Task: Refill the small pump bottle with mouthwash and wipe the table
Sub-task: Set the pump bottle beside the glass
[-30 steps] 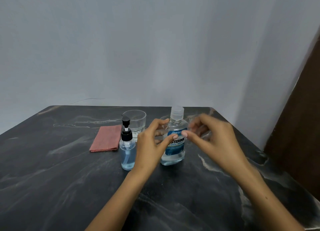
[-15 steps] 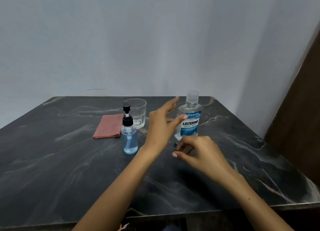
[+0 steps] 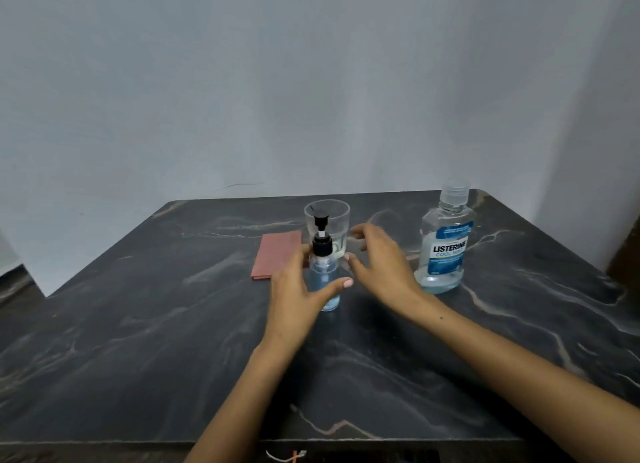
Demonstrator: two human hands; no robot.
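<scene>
The small pump bottle [image 3: 322, 275], clear with blue liquid and a black pump head, stands upright at the middle of the dark marble table [image 3: 138, 324]. My left hand [image 3: 298, 296] wraps its body, thumb across the front and fingers on the left side. My right hand [image 3: 384, 268] hovers just right of the bottle with fingers spread, holding nothing. The capped mouthwash bottle [image 3: 446, 247] stands apart to the right, untouched.
A clear drinking glass [image 3: 341, 220] stands directly behind the pump bottle. A folded pink cloth [image 3: 277, 254] lies flat to its left. The wall rises behind the table's far edge; the near edge runs along the bottom of the view.
Both hands left the mouthwash bottle and moved left to the pump bottle. My left hand closed around it and my right hand rose beside it. The camera view shifted left.
</scene>
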